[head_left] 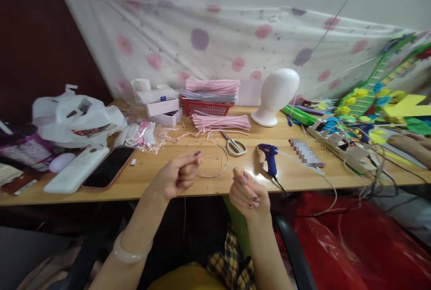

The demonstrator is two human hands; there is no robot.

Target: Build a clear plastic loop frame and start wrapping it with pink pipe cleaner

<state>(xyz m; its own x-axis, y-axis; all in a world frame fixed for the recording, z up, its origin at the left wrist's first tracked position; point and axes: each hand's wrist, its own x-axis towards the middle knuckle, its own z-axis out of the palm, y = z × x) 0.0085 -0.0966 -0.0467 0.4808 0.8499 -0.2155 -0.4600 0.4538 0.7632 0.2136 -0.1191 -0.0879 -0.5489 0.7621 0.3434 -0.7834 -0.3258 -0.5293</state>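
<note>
My left hand is closed in a pinch above the table's front edge, a white bangle on its wrist. To its right, my right hand pinches one end of a thin pale wire that runs toward my left hand. Whether the left fingertips hold the wire is too fine to tell. Behind both hands a loop of clear wire lies on the wooden table. Scissors rest just beyond the loop. A blue glue gun stands right of my right hand.
Pink strips lie before a red basket. A white foam head stands behind. At left are a phone, power bank and plastic bag. At right, a power strip, cables and another person's hand.
</note>
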